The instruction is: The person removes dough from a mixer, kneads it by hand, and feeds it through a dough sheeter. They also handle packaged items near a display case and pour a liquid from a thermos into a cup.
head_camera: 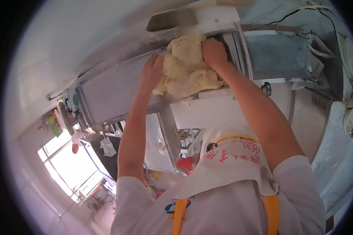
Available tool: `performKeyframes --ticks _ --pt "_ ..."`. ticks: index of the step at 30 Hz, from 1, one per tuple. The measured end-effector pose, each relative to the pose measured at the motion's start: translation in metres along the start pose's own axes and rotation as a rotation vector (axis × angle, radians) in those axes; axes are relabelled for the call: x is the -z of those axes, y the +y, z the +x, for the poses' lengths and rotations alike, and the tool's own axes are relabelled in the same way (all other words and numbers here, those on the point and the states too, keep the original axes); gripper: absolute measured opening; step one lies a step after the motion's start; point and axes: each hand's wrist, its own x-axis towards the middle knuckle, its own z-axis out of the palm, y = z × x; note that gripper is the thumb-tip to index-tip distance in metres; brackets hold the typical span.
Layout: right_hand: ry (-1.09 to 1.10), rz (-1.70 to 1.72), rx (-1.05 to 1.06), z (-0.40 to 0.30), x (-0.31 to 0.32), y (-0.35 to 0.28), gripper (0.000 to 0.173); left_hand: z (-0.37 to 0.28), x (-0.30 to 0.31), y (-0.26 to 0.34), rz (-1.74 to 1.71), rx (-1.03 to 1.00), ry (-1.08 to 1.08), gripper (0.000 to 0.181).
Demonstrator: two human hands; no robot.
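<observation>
A large, lumpy mass of pale dough (189,63) lies on what looks like a dough-rolling machine, close to its roller end. My left hand (153,70) is against the dough's left edge, its fingertips partly hidden behind it. On the far right side, my right hand (214,54) is curled around the dough with the fingers tucked out of sight. To the left of the dough stretches the machine's flat light belt (111,85). A white machine panel (211,110) stands between the dough and my apron (232,164).
A bench brush (172,20) rests behind the dough. Right of the rollers is a second grey belt section (278,55), with a black knob (266,88) below it. A steel panel (156,141) stands near my left arm. Cables (294,13) hang along the wall.
</observation>
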Motion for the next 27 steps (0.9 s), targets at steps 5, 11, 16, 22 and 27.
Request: performKeyframes --ticks 5,11,16,22,27 --pt "0.218 0.021 0.21 -0.029 0.037 0.0 0.012 0.001 -0.015 0.036 -0.011 0.134 -0.082 0.045" --pt "0.117 0.149 0.218 -0.029 0.016 -0.04 0.018 0.025 -0.046 0.035 0.246 0.075 0.072 0.043" --pt "-0.015 0.206 -0.053 -0.028 0.014 -0.05 0.017 0.031 -0.05 0.036 0.281 0.055 0.047 0.047" --pt "-0.096 0.067 0.069 -0.022 0.014 -0.035 0.019 0.029 -0.053 0.035 0.278 0.038 0.087 0.045" --pt "0.007 0.021 0.098 -0.022 0.004 -0.025 0.016 0.022 -0.052 0.05 0.259 0.059 0.155 0.043"
